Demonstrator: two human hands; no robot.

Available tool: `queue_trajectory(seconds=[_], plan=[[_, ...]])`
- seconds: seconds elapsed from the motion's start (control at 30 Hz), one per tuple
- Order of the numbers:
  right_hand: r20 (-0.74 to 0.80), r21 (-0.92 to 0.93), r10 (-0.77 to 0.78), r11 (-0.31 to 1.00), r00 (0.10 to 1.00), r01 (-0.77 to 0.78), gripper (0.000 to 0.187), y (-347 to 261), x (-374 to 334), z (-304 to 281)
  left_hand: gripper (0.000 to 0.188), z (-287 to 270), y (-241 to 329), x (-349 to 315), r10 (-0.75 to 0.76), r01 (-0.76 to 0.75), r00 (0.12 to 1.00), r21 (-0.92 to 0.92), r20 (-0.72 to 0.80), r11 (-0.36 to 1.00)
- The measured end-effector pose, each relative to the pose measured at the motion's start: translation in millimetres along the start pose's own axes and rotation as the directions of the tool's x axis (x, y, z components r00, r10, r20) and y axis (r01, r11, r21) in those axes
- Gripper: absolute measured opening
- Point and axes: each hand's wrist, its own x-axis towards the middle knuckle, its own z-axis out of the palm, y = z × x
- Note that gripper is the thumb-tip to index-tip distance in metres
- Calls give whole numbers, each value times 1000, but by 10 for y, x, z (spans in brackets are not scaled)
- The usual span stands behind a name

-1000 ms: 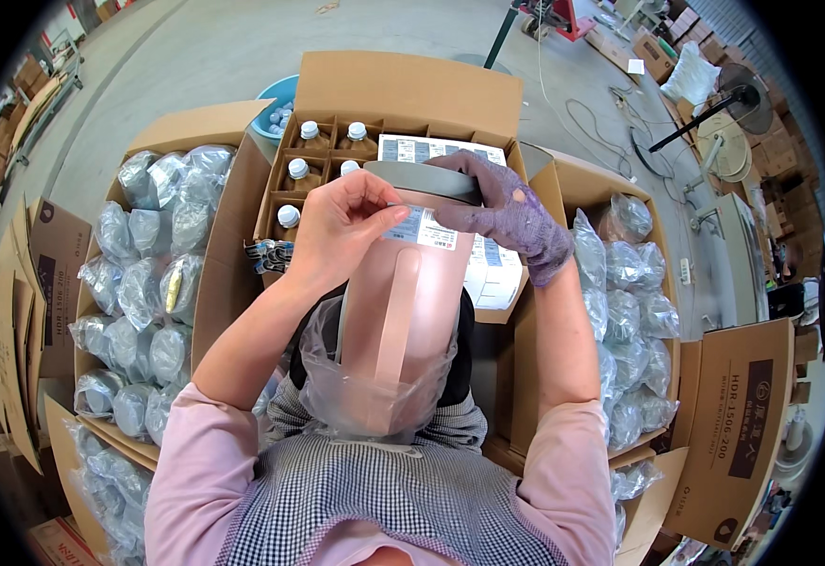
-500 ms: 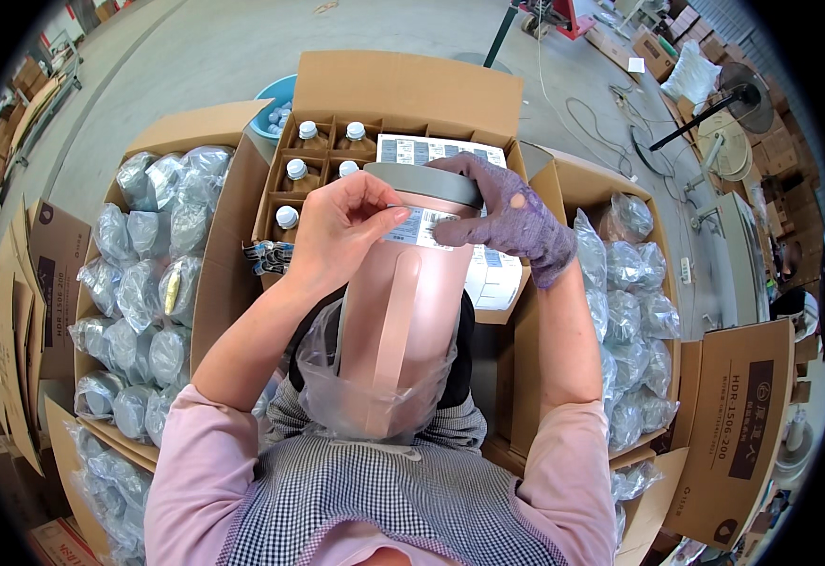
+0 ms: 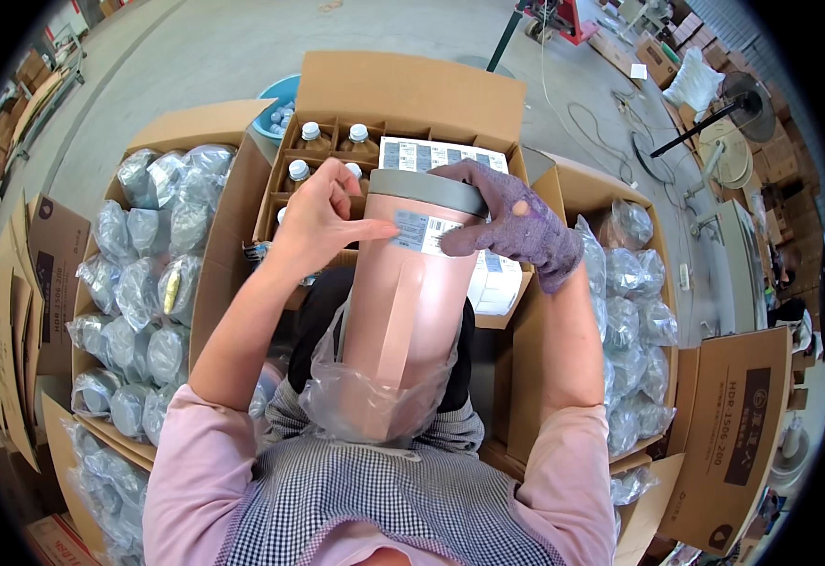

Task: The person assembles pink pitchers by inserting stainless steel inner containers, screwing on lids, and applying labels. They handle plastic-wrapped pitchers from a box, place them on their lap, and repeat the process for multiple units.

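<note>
Nearest, a clear crumpled plastic bag is pulled down around the lower end of a tall pink metal tumbler with a grey lid, which lies tilted over the person's lap, lid end away.

Step in hand, by judgement: a white barcode sticker is being pressed onto the tumbler just below the lid. Smoothing its edges flat looks the next need, calling for light, even thumb pressure.

Left hand, bare: fingers curled, thumb extended onto the sticker's left edge; it grips nothing.

Right hand, in a worn purple knit glove: loosely cupped round the lid end, fingertips on the sticker's right edge.

Tumbler: smooth, matt, with a paler pink strip running down its length.

Beyond: an open brown cardboard box with a divider grid holding white-capped amber bottles and a white sheet of barcode stickers.

Either side: cartons of bagged tumblers.
</note>
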Motion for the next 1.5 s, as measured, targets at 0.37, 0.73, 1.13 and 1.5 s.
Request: queue_trajectory(seconds=[0.37,0.73,1.13,1.5], plan=[[111,13,-51,999,992,50,76,-130,-10,37,33,436,-247,100,543,-571,821,-219,-177,791],[196,-49,-113,991,974,125,83,-228,-12,-41,60,475,-87,110,269,-272,958,-17,-103,962],[263,-136,-20,989,965,57,77,-219,-203,-301,86,532,398,-1152,245,-296,951,323,191,899],[-266,-328,-286,925,921,192,33,-626,-685,44,42,374,-233,-969,66,91,930,-398,362,913]])
